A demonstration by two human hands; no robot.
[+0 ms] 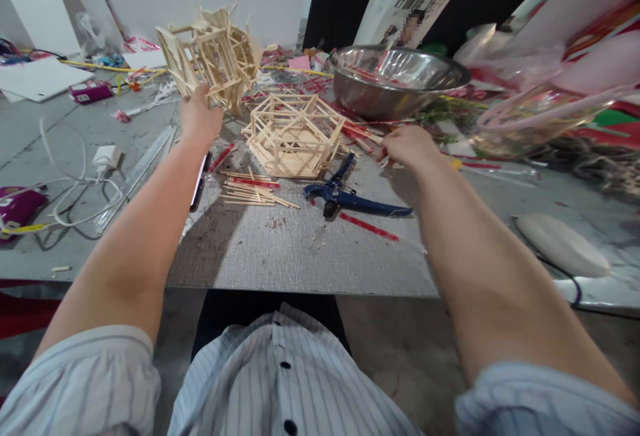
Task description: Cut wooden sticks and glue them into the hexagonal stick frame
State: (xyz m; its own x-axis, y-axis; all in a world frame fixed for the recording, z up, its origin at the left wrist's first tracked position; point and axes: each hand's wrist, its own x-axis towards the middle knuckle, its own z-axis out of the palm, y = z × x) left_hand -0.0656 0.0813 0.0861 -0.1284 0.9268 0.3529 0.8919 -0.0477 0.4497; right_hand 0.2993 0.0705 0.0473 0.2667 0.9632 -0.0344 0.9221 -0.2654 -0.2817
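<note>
My left hand [201,116] is closed on the lower edge of a larger openwork model [215,56] of thin wooden sticks, tilted at the back left. My right hand [409,145] is on the right, its fingers bent together by a bundle of red and wooden sticks [361,132]; what they hold, if anything, is hidden. Between my hands a smaller six-sided stick frame [295,136] stands on the table. Before it lie loose wooden sticks [257,193], a blue hand cutter [340,197] and a red strip [369,227].
A steel bowl [400,83] stands behind my right hand. A clear basket [540,119] with a pink rim and a pale mouse-like object [563,244] are at the right. A white charger [107,158] with cable, a phone [200,183] and purple boxes [91,92] lie left.
</note>
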